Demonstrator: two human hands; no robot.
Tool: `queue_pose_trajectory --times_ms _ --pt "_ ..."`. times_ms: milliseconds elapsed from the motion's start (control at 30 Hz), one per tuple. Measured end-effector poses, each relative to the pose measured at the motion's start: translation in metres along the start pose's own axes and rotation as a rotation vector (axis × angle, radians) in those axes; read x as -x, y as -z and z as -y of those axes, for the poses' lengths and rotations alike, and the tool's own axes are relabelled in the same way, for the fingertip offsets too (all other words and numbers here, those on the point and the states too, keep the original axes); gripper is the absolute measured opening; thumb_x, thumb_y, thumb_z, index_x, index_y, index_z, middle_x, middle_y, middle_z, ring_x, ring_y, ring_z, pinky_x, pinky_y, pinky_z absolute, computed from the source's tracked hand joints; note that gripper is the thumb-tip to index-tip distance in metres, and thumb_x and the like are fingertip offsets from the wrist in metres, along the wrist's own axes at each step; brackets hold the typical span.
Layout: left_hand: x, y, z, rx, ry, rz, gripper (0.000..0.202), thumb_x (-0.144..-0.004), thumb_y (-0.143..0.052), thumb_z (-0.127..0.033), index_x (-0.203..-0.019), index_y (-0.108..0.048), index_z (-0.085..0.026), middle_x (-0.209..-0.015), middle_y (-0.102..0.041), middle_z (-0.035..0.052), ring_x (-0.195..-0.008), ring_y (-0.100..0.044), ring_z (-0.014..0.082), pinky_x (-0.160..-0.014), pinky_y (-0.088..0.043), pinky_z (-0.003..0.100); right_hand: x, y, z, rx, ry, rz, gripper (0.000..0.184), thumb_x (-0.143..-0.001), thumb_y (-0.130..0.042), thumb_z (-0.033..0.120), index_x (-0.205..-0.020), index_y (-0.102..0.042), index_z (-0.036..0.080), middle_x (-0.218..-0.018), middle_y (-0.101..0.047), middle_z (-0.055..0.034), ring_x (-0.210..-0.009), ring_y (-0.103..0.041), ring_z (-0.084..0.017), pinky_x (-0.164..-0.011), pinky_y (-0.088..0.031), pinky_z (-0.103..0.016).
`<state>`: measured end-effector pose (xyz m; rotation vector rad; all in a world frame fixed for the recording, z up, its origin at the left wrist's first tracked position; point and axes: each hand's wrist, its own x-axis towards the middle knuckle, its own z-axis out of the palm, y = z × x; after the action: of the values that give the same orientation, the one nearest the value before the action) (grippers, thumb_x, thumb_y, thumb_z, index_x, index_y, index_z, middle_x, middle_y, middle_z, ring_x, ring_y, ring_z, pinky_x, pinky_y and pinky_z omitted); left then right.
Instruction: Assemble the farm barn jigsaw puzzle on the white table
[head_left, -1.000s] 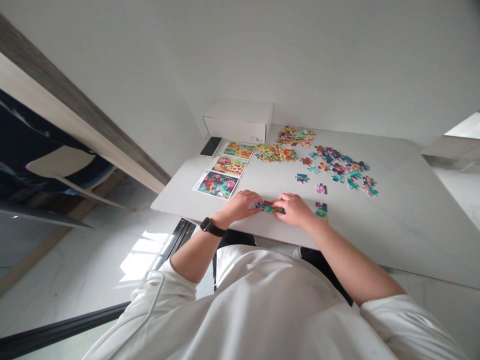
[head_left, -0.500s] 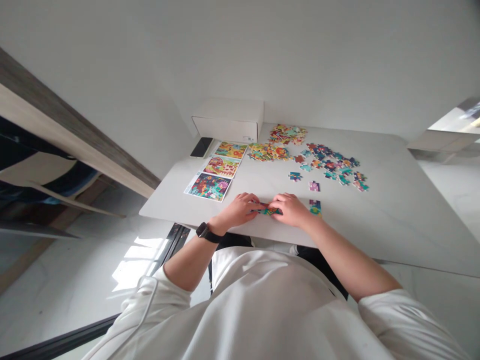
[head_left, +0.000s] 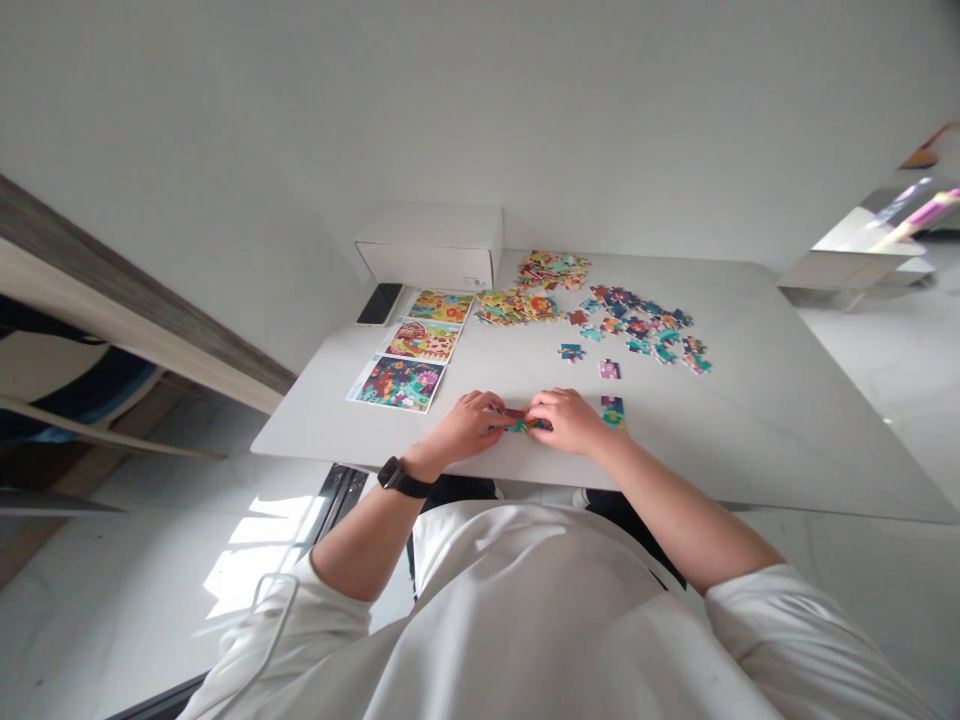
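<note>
Several jigsaw puzzle pieces lie between my hands near the table's front edge, partly covered by my fingers. My left hand has its fingers closed on their left end. On their right end, the bent fingers of my right hand press down. Just right of that hand lie dark and teal puzzle pieces. A pink piece and a blue piece rest separately farther back.
Loose dark pieces spread over the table's right middle, with yellow piles behind. Picture sheet, phone and white box stand or lie at the left back. The white table reaches right.
The whole view has shifted, so the table and its things appear farther left. Both hands stay on the puzzle pieces, with only slight finger movement.
</note>
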<state>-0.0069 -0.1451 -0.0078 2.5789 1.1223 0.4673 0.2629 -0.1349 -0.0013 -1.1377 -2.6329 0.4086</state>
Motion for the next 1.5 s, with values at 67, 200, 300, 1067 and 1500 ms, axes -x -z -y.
queue_pose_trajectory --times_ms 67,200,300,1067,1500 --pt "0.0 0.0 0.0 -0.002 -0.001 0.0 0.037 -0.096 -0.066 -0.018 -0.123 -0.084 -0.036 -0.126 -0.069 0.0075 -0.119 -0.064 0.0262 -0.114 -0.048 0.045 -0.001 0.001 0.001 0.017 -0.003 0.006 0.014 -0.094 -0.08 0.025 -0.107 -0.084 0.027 -0.115 -0.079 -0.0053 -0.11 -0.069 -0.026 -0.1 -0.046 -0.039" --pt "0.0 0.001 0.001 -0.011 -0.001 0.008 0.035 -0.097 -0.066 -0.019 -0.121 -0.085 -0.037 -0.126 -0.07 0.0067 -0.118 -0.065 0.0257 -0.113 -0.048 0.045 -0.004 0.007 0.007 0.071 -0.022 0.059 0.015 -0.093 -0.08 0.024 -0.107 -0.084 0.027 -0.115 -0.079 -0.0063 -0.112 -0.068 -0.028 -0.098 -0.046 -0.04" --pt "0.0 0.0 0.001 -0.021 0.002 0.006 0.035 -0.097 -0.067 -0.02 -0.121 -0.085 -0.038 -0.126 -0.07 0.0064 -0.116 -0.065 0.0255 -0.111 -0.049 0.045 -0.007 0.013 0.014 0.103 -0.051 0.094 0.016 -0.092 -0.079 0.024 -0.107 -0.084 0.028 -0.115 -0.079 -0.0063 -0.112 -0.068 -0.028 -0.096 -0.046 -0.04" --pt "-0.067 0.024 0.012 0.187 -0.034 -0.065 0.023 -0.105 -0.061 -0.034 -0.108 -0.082 -0.025 -0.105 -0.079 0.0064 -0.096 -0.074 0.0202 -0.091 -0.059 0.033 0.005 0.041 -0.039 0.017 -0.018 -0.111 0.019 -0.099 -0.074 0.024 -0.116 -0.083 0.024 -0.123 -0.077 -0.0097 -0.111 -0.07 -0.025 -0.105 -0.051 -0.043" --pt "-0.151 0.009 0.035 0.227 0.118 -0.165 0.033 -0.097 -0.058 -0.033 -0.121 -0.078 -0.021 -0.107 -0.079 0.0066 -0.071 -0.067 0.0144 -0.071 -0.057 0.028 0.057 0.051 -0.155 -0.064 -0.527 -0.571 0.026 -0.099 -0.057 0.02 -0.11 -0.08 0.022 -0.107 -0.08 -0.008 -0.08 -0.07 -0.019 -0.08 -0.056 -0.032"
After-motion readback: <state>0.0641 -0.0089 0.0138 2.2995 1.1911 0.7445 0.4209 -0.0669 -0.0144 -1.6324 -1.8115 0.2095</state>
